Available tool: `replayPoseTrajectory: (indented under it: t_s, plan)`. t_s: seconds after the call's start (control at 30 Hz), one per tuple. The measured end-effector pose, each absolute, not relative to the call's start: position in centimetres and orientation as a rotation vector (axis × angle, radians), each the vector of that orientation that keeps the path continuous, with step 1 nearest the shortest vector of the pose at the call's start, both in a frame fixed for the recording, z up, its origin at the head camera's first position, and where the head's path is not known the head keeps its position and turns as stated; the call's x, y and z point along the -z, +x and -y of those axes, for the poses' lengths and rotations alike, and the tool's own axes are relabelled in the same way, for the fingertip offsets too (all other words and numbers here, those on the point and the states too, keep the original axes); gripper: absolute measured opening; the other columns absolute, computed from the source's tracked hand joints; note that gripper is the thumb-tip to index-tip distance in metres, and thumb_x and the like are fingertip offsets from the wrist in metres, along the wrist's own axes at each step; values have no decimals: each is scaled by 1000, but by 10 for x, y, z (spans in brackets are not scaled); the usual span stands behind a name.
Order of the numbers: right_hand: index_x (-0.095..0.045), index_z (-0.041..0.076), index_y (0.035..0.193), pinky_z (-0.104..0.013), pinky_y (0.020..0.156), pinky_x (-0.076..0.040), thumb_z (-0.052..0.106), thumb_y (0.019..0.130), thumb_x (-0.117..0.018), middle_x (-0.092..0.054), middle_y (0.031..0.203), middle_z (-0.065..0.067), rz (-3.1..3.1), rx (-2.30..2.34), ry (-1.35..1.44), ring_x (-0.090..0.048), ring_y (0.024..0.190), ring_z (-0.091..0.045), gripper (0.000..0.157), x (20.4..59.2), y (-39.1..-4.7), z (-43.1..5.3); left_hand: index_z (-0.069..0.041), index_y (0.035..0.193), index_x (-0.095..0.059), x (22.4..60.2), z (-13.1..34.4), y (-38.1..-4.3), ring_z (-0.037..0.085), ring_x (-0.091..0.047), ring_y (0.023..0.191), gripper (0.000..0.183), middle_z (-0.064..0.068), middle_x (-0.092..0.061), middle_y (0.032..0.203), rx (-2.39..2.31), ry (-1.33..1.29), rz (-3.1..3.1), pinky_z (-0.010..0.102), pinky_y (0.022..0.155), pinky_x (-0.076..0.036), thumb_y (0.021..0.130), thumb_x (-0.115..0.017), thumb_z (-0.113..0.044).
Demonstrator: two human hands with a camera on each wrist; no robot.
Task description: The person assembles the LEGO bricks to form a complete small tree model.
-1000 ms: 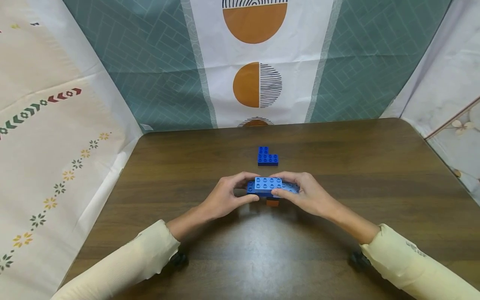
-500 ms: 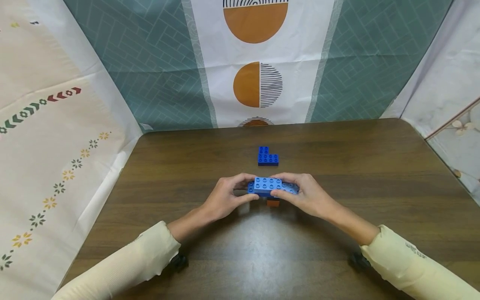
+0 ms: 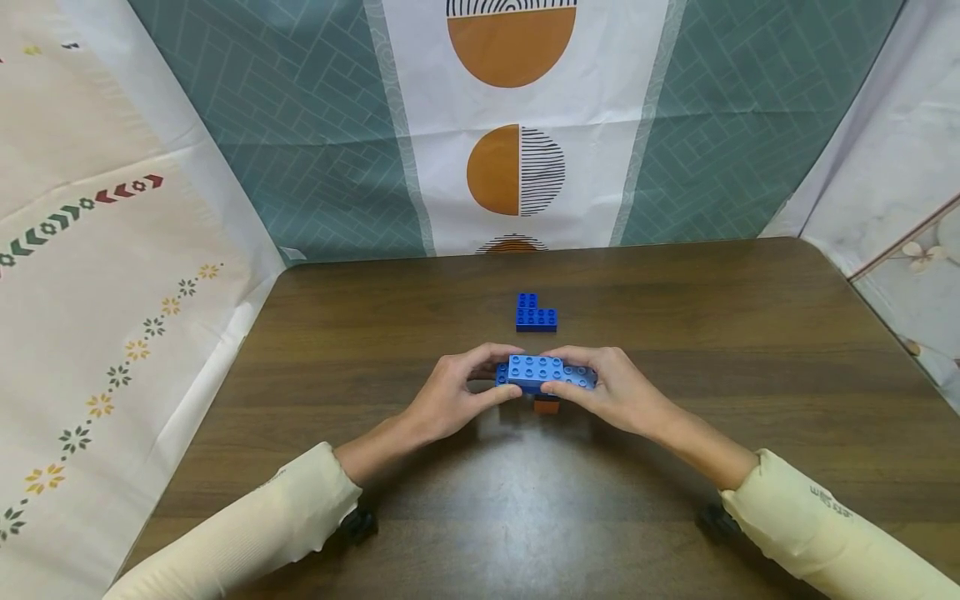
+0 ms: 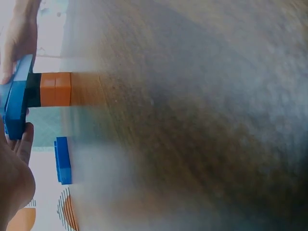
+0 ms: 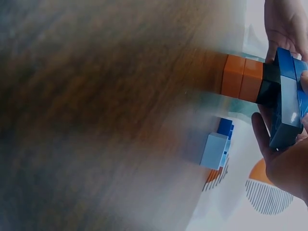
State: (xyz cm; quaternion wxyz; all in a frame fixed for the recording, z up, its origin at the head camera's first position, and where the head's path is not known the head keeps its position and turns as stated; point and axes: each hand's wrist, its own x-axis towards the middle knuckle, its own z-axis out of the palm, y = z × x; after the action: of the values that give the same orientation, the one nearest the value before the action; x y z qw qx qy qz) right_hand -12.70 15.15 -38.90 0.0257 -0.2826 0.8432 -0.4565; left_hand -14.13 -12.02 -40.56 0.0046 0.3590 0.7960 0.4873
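Observation:
A stack of toy building bricks stands mid-table. Its base is two orange bricks [image 4: 56, 89], topped by a dark brick [image 5: 269, 84]. Across that lie a dark blue brick [image 3: 502, 374] on the left and a light blue brick [image 3: 581, 375] on the right. Another light blue brick [image 3: 536, 367] sits over both. My left hand [image 3: 456, 392] grips the dark blue brick's end, thumb in front and fingers behind. On the other side my right hand [image 3: 617, 389] holds the right light blue brick, its thumb reaching the top brick's front corner. The fingers behind the bricks are partly hidden.
Beyond the stack, two joined blue bricks [image 3: 536, 320] form an L on the brown wooden table [image 3: 405, 317]. A patterned cloth [image 3: 322, 167] hangs behind the table's far edge, with more cloth at both sides.
The left thumb has slid slightly right along the front of the bricks. Otherwise both hands and the stack keep almost the same place.

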Motion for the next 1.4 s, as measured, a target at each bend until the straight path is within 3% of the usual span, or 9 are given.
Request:
replayPoseTrajectory:
  t_s: [0.27, 0.57, 0.77, 1.4]
  plan:
    - [-71, 8, 135, -30, 74, -60, 25, 100, -79, -77, 112, -3, -2602, 1385, -845, -68, 83, -15, 40, 388, -126, -152, -11, 136, -69, 402, 119, -139, 18, -73, 112, 36, 4, -73, 129, -1547, 1072, -2485, 33, 96, -60, 101, -76, -16]
    - [-74, 14, 134, -28, 79, -60, 20, 96, -82, -75, 127, -3, -2650, 1427, -879, -70, 95, -15, 40, 382, -124, -153, -8, 134, -69, 400, 119, -139, 14, -74, 109, 35, 6, -74, 127, -1529, 1058, -2495, 30, 95, -60, 100, -77, -14]
    - [-77, 13, 130, -25, 71, -59, 15, 95, -83, -77, 123, -5, -2561, 1541, -826, -70, 88, -17, 36, 381, -125, -152, -9, 134, -69, 399, 121, -141, 14, -73, 112, 35, 4, -74, 128, -1516, 1061, -2489, 31, 97, -59, 101, -77, -17]
    - [-77, 10, 130, -27, 74, -62, 13, 96, -81, -77, 123, -7, -2496, 1582, -767, -71, 86, -18, 34, 381, -124, -153, -10, 132, -74, 396, 112, -138, 12, -75, 105, 34, 2, -77, 122, -1586, 1069, -2473, 39, 91, -62, 99, -79, -13]
